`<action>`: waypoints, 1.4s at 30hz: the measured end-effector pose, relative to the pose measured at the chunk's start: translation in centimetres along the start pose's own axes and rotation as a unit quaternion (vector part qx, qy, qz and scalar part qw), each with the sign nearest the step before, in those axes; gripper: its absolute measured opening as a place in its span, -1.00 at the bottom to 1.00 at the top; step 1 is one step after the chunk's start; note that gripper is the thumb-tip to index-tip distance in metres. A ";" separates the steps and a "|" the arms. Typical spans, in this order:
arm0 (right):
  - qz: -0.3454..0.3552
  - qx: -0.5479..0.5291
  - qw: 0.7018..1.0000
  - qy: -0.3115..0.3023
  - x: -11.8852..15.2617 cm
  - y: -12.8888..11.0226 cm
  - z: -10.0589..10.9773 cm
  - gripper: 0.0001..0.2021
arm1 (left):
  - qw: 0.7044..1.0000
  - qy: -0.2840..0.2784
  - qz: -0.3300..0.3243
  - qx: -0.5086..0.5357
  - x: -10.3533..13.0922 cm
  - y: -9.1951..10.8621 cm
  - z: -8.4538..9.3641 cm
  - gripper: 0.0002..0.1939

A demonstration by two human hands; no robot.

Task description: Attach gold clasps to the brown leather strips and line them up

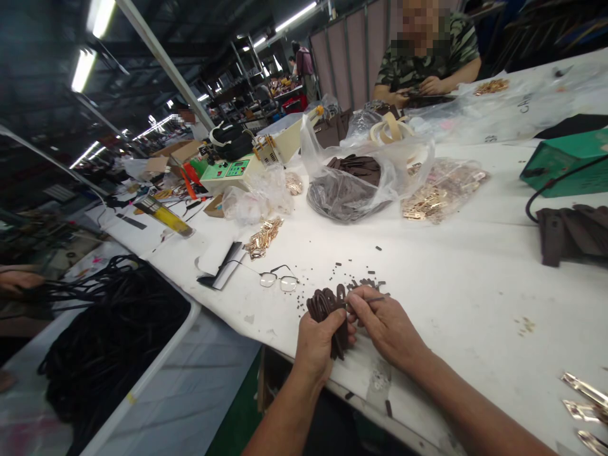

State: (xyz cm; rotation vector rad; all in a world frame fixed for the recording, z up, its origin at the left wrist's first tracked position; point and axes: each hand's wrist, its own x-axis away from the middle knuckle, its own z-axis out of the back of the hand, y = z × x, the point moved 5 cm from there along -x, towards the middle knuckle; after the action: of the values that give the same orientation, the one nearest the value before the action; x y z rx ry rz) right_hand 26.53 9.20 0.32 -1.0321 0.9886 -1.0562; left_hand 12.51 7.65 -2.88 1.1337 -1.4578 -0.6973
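My left hand is closed around a bundle of dark brown looped straps, held upright above the table's front edge. Close beside it, my right hand is pinched at a loop standing out from the bundle. A thin dark strip pokes out between the right thumb and fingers; its other end is hidden by the hand. Just behind both hands, small dark brown offcuts lie scattered on the white table. Folded-out eyeglasses rest to the left of them.
A plastic bag of brown straps and a bag of gold metal pieces stand farther back. A green device is at right. At left sits a bin of black cords, with another person's hand beyond. Someone in camouflage sits opposite.
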 end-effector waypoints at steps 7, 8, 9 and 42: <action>0.052 0.085 0.995 0.004 0.0 0.2 -0.7 -0.72 | 0.999 0.015 -0.019 -0.040 -0.3 -0.5 0.2 -0.73; 0.064 0.099 0.993 -0.001 0.1 0.2 -0.9 -0.72 | 0.999 0.015 -0.020 -0.037 -0.3 -0.6 0.2 -0.73; 0.073 0.111 0.991 -0.006 0.1 0.2 -1.0 -0.72 | 0.999 0.015 -0.022 -0.034 -0.4 -0.6 0.2 -0.73; 0.087 0.179 0.980 0.021 0.2 0.7 -0.7 -0.68 | 0.994 0.007 -0.056 -0.091 0.0 -0.4 0.1 -0.68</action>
State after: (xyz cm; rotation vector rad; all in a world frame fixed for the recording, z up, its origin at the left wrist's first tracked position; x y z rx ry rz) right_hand 26.00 8.95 -0.52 -0.6200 0.8647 -1.0656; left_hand 12.56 7.53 -3.23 1.0819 -1.2989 -0.8801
